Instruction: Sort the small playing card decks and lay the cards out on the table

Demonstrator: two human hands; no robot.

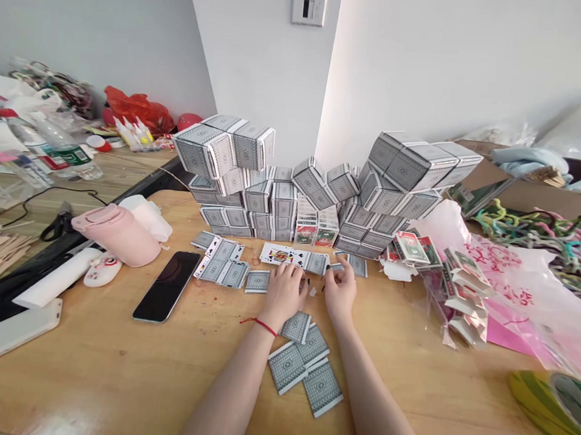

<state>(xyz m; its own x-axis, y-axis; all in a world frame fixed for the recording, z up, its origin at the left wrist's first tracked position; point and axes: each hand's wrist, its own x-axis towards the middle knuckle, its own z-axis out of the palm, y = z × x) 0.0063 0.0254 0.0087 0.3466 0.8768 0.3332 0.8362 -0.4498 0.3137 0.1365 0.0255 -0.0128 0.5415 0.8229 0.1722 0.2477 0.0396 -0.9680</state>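
My left hand [284, 294] and my right hand [340, 291] rest close together on the wooden table [113, 377], fingers curled down onto its top. Something small sits between them; I cannot make it out. Just beyond the fingers lies a row of playing cards [292, 258], some face up, most showing grey backs. Several grey-backed cards [306, 366] lie fanned between my forearms. A red string circles my left wrist. Behind the row rises a wall of stacked grey card boxes [316, 193].
A black phone [167, 285] lies left of the cards, beside a pink bottle [117, 233] on its side. Opened card packs [458, 280] and a pink plastic bag [513, 283] crowd the right. Water bottles [63, 148] and clutter stand far left.
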